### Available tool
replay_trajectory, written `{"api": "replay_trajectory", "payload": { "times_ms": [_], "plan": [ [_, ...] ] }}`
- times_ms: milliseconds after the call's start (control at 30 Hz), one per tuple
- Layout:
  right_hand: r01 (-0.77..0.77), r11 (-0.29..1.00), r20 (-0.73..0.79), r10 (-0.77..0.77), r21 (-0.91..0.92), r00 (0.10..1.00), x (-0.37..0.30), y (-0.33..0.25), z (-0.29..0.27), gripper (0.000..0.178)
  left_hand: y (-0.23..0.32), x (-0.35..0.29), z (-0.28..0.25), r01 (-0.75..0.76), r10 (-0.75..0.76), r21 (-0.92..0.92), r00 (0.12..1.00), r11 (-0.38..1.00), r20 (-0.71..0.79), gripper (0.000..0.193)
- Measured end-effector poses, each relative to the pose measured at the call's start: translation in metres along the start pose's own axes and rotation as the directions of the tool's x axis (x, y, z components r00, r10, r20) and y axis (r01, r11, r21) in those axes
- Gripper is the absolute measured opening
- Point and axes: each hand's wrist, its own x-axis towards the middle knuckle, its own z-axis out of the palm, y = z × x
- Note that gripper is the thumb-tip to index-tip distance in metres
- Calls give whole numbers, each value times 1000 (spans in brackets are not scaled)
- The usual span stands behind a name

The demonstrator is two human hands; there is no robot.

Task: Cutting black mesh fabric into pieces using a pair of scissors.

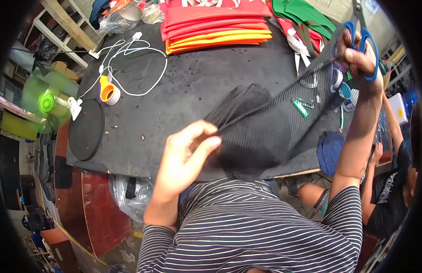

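Black mesh fabric (265, 132) stretches in a slant across the front right of the table, between my two hands. My left hand (176, 159) is at its near left end, with thumb and fingers curled together at the mesh edge. Up at the right, my right hand (363, 61) grips blue-handled scissors (375, 50), their blades pointing up and away. The mesh's upper corner is bunched in that same hand. Through the mesh show a green-and-white striped piece (300, 108) and several small rolls or spools, partly veiled.
Red and orange folded fabric (215, 27) is stacked at the back, with green fabric (304, 16) beside it. At left are a white cable (145, 93), a tape roll in an orange-purple holder (109, 94), a black disc (85, 129) and a green fan (47, 102). Another person (391, 195) sits at right.
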Motion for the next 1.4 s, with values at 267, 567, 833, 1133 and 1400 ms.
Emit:
{"api": "replay_trajectory", "payload": {
  "times_ms": [267, 567, 833, 1133, 1400],
  "plan": [
    [-240, 968, 46, 237, 69, 970, -16, 46, 62, 38, -8, -23, -35, 336, -306, -112, 927, 935, 217, 10],
    [-317, 939, -161, 336, 131, 928, -29, 131, 80, 29, -110, -1, -21, 263, -220, 176, 948, 949, -230, 8],
    [-696, 663, 519, 507, 275, 688, -124, 107, 154, 49, -112, 3, -19, 202, -206, -43, 944, 978, -257, 12],
    [-840, 441, 689, 502, 317, 524, -157, 111, 199, 31, -108, 5, -19, 345, -424, -380, 894, 858, -146, 12],
    [-777, 485, 640, 459, 401, 616, -146, 110, 216, 32, -101, 4, -14, 330, -404, -381, 905, 864, -134, 17]
  ]
}}
